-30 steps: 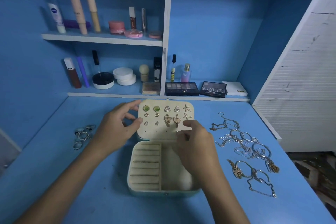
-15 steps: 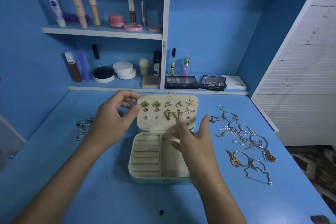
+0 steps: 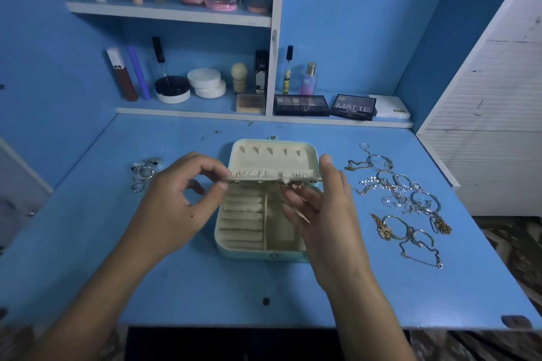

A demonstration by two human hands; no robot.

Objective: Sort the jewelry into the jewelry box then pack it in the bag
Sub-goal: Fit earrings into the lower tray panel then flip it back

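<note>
A pale green jewelry box (image 3: 231,249) lies open in the middle of the blue table (image 3: 176,287), its lid (image 3: 272,152) laid back. The cream earring panel (image 3: 269,175) is tipped edge-on over the tray, and several gold earrings hang from it. My left hand (image 3: 176,208) pinches the panel's left end. My right hand (image 3: 328,214) holds the right end, thumb above and fingers spread beneath. Several silver rings (image 3: 143,173) lie left of the box. A heap of gold and silver chains and bracelets (image 3: 404,202) lies to the right. No bag is in view.
Shelves at the back hold cosmetics, with eyeshadow palettes (image 3: 300,105) on the lowest ledge. A few tiny loose pieces (image 3: 217,132) lie on the table behind the box. A white slatted cabinet (image 3: 484,126) stands at the right. The table's front edge is near me.
The earring panel has swung from upright and facing me down to nearly flat, uncovering the lid's hooks. My right hand moved from the panel's face to its right end.
</note>
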